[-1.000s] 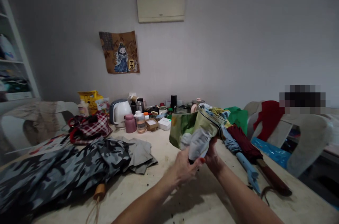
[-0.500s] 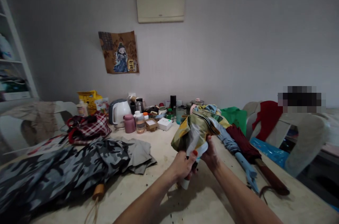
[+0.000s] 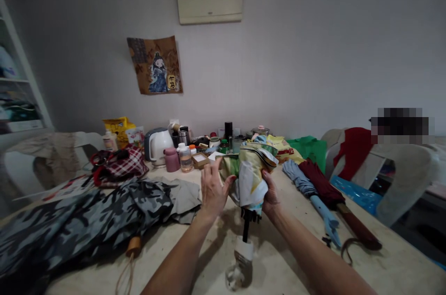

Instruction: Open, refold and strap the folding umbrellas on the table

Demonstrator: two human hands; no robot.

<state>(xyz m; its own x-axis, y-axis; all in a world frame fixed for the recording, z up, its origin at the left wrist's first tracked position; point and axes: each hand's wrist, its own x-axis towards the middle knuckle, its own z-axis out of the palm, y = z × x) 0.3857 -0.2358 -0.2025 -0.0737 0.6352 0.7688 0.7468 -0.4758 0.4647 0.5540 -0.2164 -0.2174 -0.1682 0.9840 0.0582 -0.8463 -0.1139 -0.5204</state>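
A folding umbrella (image 3: 251, 183) with a white, yellow and green patterned canopy stands between my hands, its canopy bunched and loosely folded. Below the cloth, a black shaft leads down to a white handle (image 3: 244, 251) with a small figure-like shape at its end, close to the tabletop. My right hand (image 3: 272, 195) grips the canopy's right side, thumb on the cloth. On the left side, my left hand (image 3: 214, 188) has its fingers stretched up and apart, with the thumb against the green edge of the canopy.
A camouflage umbrella (image 3: 114, 220) covers the table's left side. Two folded umbrellas, light blue (image 3: 318, 211) and dark red (image 3: 324, 186), lie at right. Behind stand a kettle (image 3: 158, 146), a pink jar (image 3: 171, 159), a bottle (image 3: 186, 160) and a green bag (image 3: 310, 151).
My left hand has left the umbrella's handle area and moved up to the canopy's left side, its fingers opening. The umbrella now stands more upright, with its shaft and handle showing.
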